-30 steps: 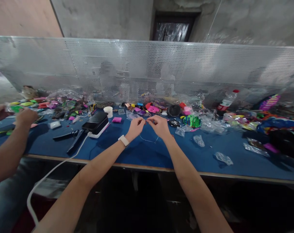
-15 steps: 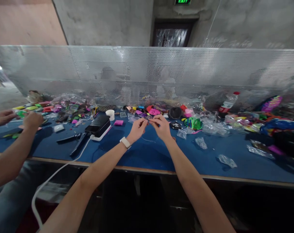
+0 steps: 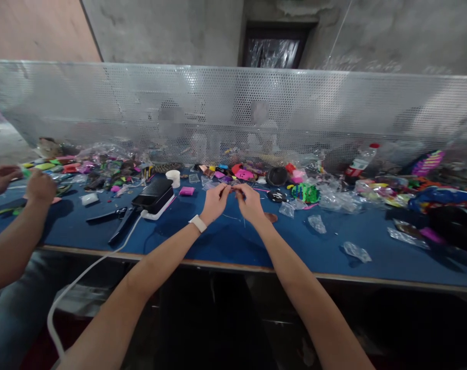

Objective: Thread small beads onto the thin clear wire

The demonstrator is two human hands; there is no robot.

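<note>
My left hand (image 3: pixel 216 202) and my right hand (image 3: pixel 250 202) meet above the middle of the blue table, fingertips pinched close together. Whatever lies between the fingertips is too small and too covered to name. Just below the hands shows a thin pale thread (image 3: pixel 231 216); whether it is joined to what I pinch I cannot tell. A brown flat piece (image 3: pixel 271 217) lies beside my right wrist, partly behind it. Beyond the fingers is a pink piece (image 3: pixel 243 173) among small coloured items. A pink packet (image 3: pixel 187 191) lies left of my left hand.
A black-and-white device (image 3: pixel 155 197) with a white cable and black straps stands left, near a white cup (image 3: pixel 173 178). A co-worker's hands (image 3: pixel 40 187) work at far left. Plastic bags (image 3: pixel 339 198) and a red-capped bottle (image 3: pixel 362 163) are right. A perforated metal screen (image 3: pixel 225 103) closes the back.
My fingertips stay pinched together, the right hand shifting slightly left and turning. More of the brown piece shows by my right wrist. The view has tilted down a little.
</note>
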